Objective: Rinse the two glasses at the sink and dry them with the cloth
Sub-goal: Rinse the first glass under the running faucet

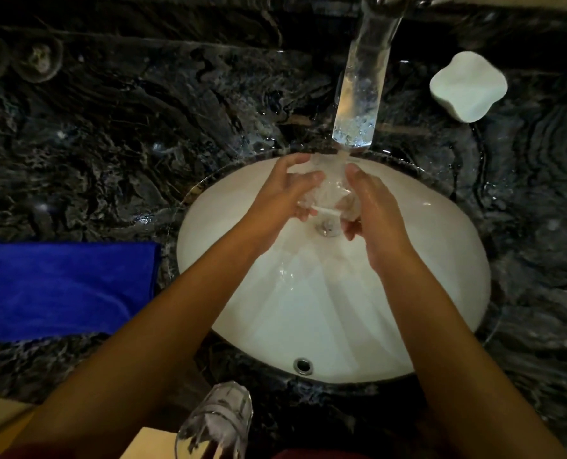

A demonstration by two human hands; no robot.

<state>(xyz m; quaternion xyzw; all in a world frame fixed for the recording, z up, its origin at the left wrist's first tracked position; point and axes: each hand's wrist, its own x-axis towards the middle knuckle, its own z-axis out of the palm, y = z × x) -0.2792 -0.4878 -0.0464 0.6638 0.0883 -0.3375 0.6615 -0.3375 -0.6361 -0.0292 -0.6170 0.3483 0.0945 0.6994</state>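
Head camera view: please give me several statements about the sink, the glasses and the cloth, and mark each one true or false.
1. Both hands hold one glass under the running water. True: the left hand and the right hand grip it above the white sink.
2. The blue cloth lies on the counter to the right of the sink. False: it lies to the left of the sink.
3. The second glass stands on the counter at the near edge, not in the sink. True.
4. The faucet is turned off. False: water pours from it onto the held glass.
5. The white soap dish sits inside the sink. False: it sits on the dark counter, right of the faucet.
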